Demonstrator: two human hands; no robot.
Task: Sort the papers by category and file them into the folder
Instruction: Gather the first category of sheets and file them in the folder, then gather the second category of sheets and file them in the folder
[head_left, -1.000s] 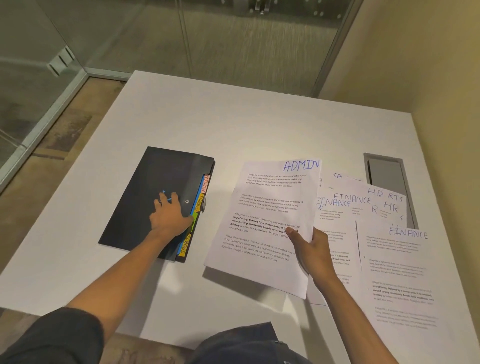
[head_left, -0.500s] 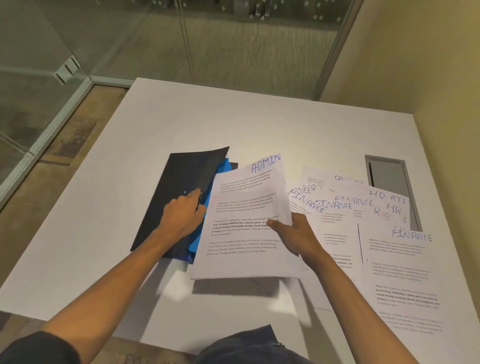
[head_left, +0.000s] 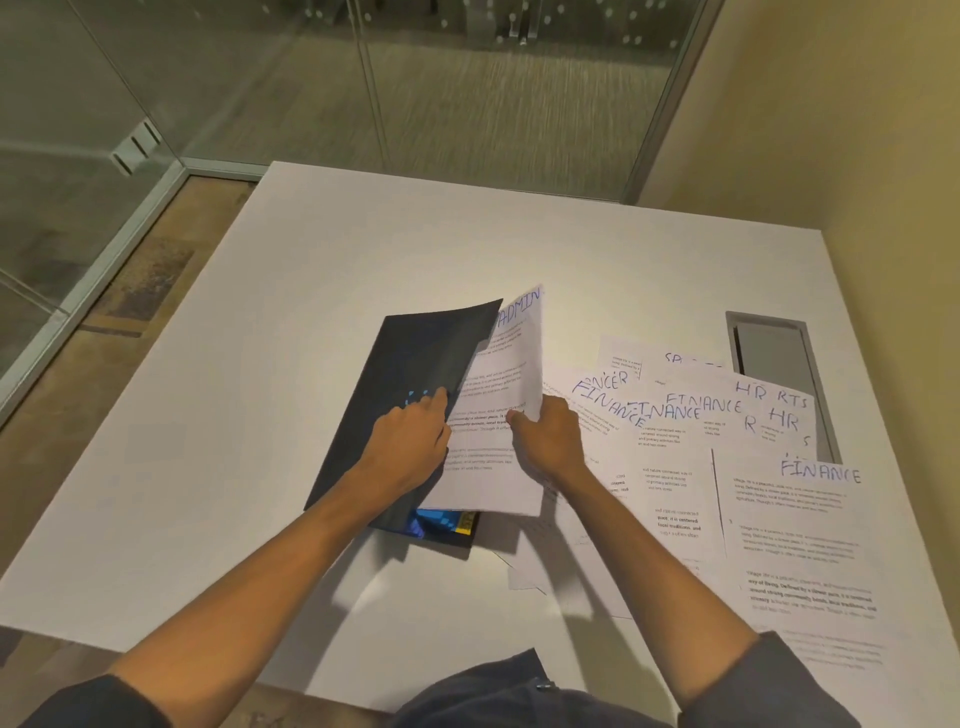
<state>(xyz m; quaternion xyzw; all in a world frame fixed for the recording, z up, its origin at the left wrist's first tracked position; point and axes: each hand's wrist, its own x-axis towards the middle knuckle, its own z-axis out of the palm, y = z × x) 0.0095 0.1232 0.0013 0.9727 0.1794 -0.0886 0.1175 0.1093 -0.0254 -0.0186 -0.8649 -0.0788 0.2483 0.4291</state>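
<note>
At desk (head_left: 322, 270) centre | left grip (head_left: 410, 447) lifts folder (head_left: 410, 395) cover | right grip (head_left: 545, 441) pinches ADMIN sheet (head_left: 498, 410), half inside | loose papers (head_left: 727, 467) at 3 o'clock remain unfiled

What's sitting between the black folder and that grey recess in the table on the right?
In the head view, overlapping loose papers headed FINANCE and HR cover the table between the black folder and the grey recess.

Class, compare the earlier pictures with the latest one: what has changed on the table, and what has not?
The left hand lifted the folder cover open; the right hand carried the ADMIN sheet leftwards and slid it under the cover. The FINANCE and HR papers stayed spread out on the table.
</note>
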